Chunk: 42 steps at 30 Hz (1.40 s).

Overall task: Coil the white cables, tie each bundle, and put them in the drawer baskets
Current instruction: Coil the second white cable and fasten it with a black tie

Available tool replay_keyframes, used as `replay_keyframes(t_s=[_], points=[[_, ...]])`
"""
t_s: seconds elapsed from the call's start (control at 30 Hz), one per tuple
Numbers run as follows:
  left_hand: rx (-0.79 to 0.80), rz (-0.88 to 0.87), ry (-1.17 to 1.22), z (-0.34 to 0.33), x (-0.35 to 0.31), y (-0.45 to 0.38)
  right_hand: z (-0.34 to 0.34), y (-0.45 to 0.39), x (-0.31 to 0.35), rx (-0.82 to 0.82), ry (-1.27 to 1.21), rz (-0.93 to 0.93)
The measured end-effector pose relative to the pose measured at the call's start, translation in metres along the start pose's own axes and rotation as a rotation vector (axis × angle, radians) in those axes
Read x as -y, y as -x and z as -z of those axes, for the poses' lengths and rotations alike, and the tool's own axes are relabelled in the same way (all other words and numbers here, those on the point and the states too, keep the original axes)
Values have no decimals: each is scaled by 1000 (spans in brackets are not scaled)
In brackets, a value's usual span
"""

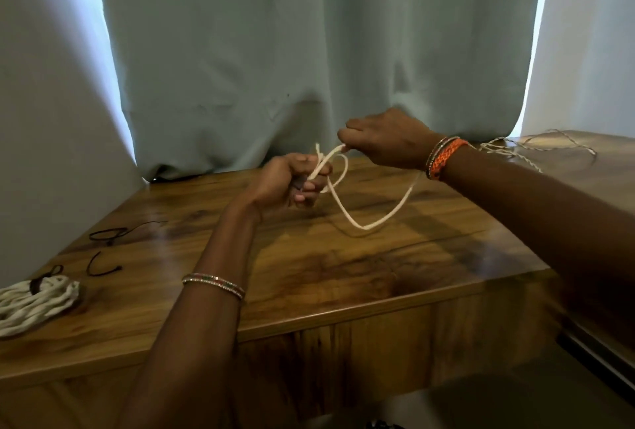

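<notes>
While one bundle (pixel 32 305) already lies coiled at the bench's (pixel 343 274) eight o'clock edge, with a dark tie (pixel 36 283) seemingly round its far end, a second cable (pixel 347 213) is only being started. The left hand (pixel 285 184), near the middle of the bench, has its fingers curled round the first small loops, and a short free end (pixel 318 150) sticks up above them at twelve o'clock. The right hand (pixel 385 143), at two o'clock from the left and raised a little higher, pinches the same cable in a closed grip and draws it taut across to the left. From the hands a long slack loop hangs down at five o'clock and touches the bench top.

More thin cord (pixel 536 150), pale and twisted, trails across the bench's far corner at three o'clock, behind the right wrist; whether it belongs to the cable in hand cannot be told. Two loose dark ties (pixel 108 234) lie at nine o'clock, well apart from the hands and just beyond the finished bundle.

By my judgement the task stands well short of halfway: one bundle looks coiled and tied but sits out on the bench, not in a basket. The cable in hand has only a few turns, so winding, tying and stowing are all still to do. No drawer or basket shows.
</notes>
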<state>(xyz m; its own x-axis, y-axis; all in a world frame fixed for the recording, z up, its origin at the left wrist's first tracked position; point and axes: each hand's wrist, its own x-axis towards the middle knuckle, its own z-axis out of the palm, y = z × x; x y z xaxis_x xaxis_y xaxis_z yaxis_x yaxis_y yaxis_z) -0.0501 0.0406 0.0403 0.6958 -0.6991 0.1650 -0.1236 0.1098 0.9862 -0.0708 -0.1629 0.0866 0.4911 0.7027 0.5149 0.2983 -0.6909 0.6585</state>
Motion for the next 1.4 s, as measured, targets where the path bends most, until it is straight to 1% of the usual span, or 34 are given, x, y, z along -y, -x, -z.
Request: replay_keyframes(t_s=[0.07,0.17,0.2,0.23,0.27,0.3,0.37,0.4,0.47,0.53,0.57,0.6,0.67,0.73,0.8,0.83,0.93,1.0,1.03,1.07,1.1,1.13,1.2,1.23,1.27,1.33,1.37,1.4], points=[[133,-27,104,-6,-2,3,-11,-6,-4,-58,21,-31],[311,-120,320,-9,-5,8,-29,-17,2,-146,-101,-180],[351,-154,387,-9,-6,10,-38,-19,7,-174,-141,-235],[355,-181,434,-9,-7,11,-45,-21,12,-191,-164,-282],[336,-203,467,-7,-7,11,-53,-23,18,-185,-181,-321],[340,-225,513,-5,-8,12,-59,-23,25,-140,-207,-359],[455,-284,707,4,-10,14,-72,-15,30,-40,-254,-451],[475,-333,794,10,-11,16,-79,-8,28,-6,-253,-508],[409,-443,883,26,-14,20,-91,12,22,55,-236,-634],[313,-536,964,32,-15,20,-98,31,13,180,-226,-769],[204,-571,996,31,-15,19,-98,38,9,246,-206,-834],[57,-592,1020,29,-14,17,-97,43,6,311,-184,-900],[-195,-653,1009,25,-13,15,-95,48,-2,377,-221,-1067],[-356,-683,1025,24,-11,13,-92,52,-14,395,-385,-1269],[-512,-675,1009,26,-9,11,-83,53,-28,420,-505,-1381],[-591,-667,992,28,-8,9,-79,52,-35,424,-491,-1411],[-756,-635,970,35,-3,5,-70,46,-51,439,-280,-1410],[-852,-554,931,40,3,4,-69,45,-61,465,-109,-1420],[-884,-493,889,39,6,2,-70,46,-65,509,-51,-1457],[-881,-432,840,36,9,0,-72,44,-66,544,-47,-1512],[-838,-379,794,30,11,-4,-73,39,-63,556,-83,-1533],[-768,-337,757,23,14,-9,-74,31,-56,548,-103,-1489],[-624,-257,684,11,17,-21,-73,9,-37,524,-158,-1274],[-564,-215,641,8,19,-26,-68,-6,-24,460,-248,-1170],[-512,-174,593,6,21,-28,-63,-20,-11,322,-422,-1098],[-421,-123,505,6,23,-27,-52,-45,21,-47,-928,-1036],[-382,-118,488,8,23,-25,-47,-55,40,-160,-1144,-1012],[-351,-118,491,9,22,-22,-43,-61,56,-208,-1317,-981]])
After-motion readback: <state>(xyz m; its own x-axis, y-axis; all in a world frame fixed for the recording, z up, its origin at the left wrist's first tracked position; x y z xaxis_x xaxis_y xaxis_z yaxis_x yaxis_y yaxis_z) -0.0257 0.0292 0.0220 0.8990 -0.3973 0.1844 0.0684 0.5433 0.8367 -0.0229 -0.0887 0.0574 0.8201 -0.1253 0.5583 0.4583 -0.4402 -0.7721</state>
